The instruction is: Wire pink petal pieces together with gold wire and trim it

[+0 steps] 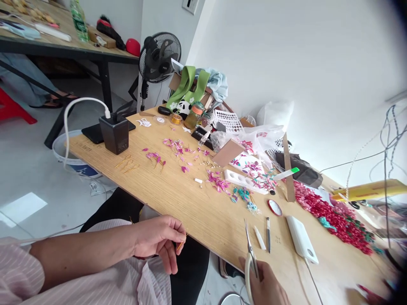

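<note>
Over my lap, my left hand (167,239) pinches a small orange-gold strand (180,245) between thumb and forefinger, just off the table's front edge. My right hand (267,281) grips a pair of scissors (249,245) with pale handles, their blades pointing up and away from me over the tabletop. Beyond the scissors lie a white tube (260,238) and a dark pen (269,235). Pink-purple petals (218,182) and teal flower pieces (243,193) are scattered across the wooden table (178,190). Several gold wire pieces (127,163) rest near its left front edge.
A black charger block (114,134) with a white cable stands at the left end. A white power bank (302,239) lies at the right, before a heap of red flowers (333,216). Bags and boxes crowd the back edge. A fan (160,57) stands behind.
</note>
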`<state>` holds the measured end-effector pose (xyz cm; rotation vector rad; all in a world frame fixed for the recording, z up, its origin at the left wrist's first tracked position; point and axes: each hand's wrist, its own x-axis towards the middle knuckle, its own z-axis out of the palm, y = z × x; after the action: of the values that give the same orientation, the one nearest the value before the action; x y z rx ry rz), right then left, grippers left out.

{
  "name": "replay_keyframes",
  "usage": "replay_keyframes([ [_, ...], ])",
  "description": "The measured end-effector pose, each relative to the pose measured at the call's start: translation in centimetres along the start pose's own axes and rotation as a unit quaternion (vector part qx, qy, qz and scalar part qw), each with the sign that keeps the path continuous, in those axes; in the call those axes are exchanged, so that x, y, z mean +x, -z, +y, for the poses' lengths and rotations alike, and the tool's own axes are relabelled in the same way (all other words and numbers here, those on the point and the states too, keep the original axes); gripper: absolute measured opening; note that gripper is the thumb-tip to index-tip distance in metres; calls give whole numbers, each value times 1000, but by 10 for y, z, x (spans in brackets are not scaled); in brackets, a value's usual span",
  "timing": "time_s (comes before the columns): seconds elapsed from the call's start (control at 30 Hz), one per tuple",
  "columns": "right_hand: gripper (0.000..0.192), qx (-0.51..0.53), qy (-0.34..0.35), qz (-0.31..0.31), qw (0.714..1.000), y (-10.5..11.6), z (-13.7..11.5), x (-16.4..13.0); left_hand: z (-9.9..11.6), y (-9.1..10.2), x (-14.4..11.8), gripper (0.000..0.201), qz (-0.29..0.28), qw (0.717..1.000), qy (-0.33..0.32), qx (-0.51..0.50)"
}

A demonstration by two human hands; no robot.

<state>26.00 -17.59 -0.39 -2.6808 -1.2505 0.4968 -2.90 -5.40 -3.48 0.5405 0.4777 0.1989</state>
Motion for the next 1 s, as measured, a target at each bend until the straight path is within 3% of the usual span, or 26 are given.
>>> replay_keyframes([
  [0.1,33,-90,-18,27,995,0,1,22,-4,-1,3,28,6,1000,-18,19],
  [0.23,40,-121,35,85,988,-9,-4,37,-5,-1,5,32,16,999,-32,24],
  [0.4,46,-124,110,104,981,-7,5,48,1,0,4,32,25,999,-43,14],
  [0.5,40,-61,148,172,972,-4,-2,34,5,-1,4,28,27,999,-44,-9],
  [0.57,39,55,157,201,965,-13,-21,11,8,-2,3,25,22,998,-45,-26],
  [0.63,40,229,202,80,949,-32,-49,-17,10,-5,1,22,15,997,-51,-49],
  [0.7,51,364,249,-117,890,-57,-78,-43,12,-7,-1,18,4,995,-65,-80],
  [0.77,55,431,256,-255,827,-80,-99,-60,15,-9,-3,14,-4,990,-83,-113],
  [0.87,50,442,254,-303,805,-96,-110,-68,19,-11,-8,12,-6,984,-103,-143],
  [1.0,44,417,240,-237,844,-90,-110,-65,22,-14,-14,12,-2,980,-111,-165],
])
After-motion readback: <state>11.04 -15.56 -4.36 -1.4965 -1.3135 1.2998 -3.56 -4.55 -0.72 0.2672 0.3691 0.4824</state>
